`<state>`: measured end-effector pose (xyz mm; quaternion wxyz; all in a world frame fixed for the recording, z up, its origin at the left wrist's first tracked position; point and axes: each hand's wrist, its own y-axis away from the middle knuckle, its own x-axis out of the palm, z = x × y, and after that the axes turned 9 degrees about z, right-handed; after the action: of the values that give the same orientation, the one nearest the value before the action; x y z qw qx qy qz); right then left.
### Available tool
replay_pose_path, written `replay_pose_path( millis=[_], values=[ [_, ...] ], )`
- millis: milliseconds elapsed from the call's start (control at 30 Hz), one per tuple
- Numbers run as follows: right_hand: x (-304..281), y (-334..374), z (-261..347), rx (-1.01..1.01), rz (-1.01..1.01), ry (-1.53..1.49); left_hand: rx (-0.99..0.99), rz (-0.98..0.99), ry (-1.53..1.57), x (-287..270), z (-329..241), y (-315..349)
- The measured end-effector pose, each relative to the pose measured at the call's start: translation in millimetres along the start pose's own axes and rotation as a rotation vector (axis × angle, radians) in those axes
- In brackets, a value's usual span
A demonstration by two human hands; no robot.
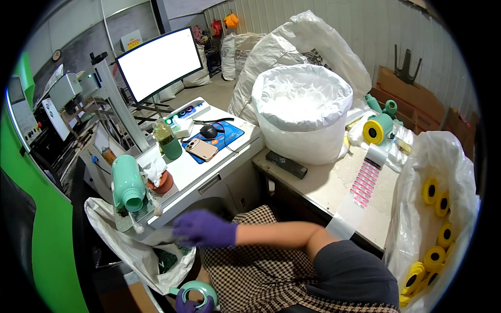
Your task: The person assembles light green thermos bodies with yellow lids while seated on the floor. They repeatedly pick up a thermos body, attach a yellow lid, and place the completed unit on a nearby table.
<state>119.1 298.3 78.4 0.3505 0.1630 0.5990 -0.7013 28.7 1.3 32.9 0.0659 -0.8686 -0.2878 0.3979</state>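
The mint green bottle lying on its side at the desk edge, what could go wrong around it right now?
1. The mint green bottle lies tipped at the desk corner; the right hand reaching just below could knock it off into the white bag.
2. The label strip trails off the table edge by the right arm and might snag.
3. The left hand holds a mint green ring low, where it may slip.

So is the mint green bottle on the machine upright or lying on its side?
On its side. The mint green bottle lies in a holder at the machine's front edge, its open mouth toward the camera; the right hand is nearby.
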Motion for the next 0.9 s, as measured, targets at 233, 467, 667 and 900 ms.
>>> replay_pose_path(
  millis=[233,467,667,900],
  values=[
    [-294,39,-79,0.389,-0.219,0.727,0.237,-0.032,-0.267,-5,18,-5],
    [-408,105,-152,1.164,0.259,0.716,0.278,-0.01,-0.174,21,30,-17],
    [-349,44,-72,0.377,-0.146,0.973,0.162,-0.066,-0.252,8,25,-8],
    [-59,105,54,0.858,-0.079,-0.937,-0.01,-0.055,-0.086,3,-6,-32]
  ],
)
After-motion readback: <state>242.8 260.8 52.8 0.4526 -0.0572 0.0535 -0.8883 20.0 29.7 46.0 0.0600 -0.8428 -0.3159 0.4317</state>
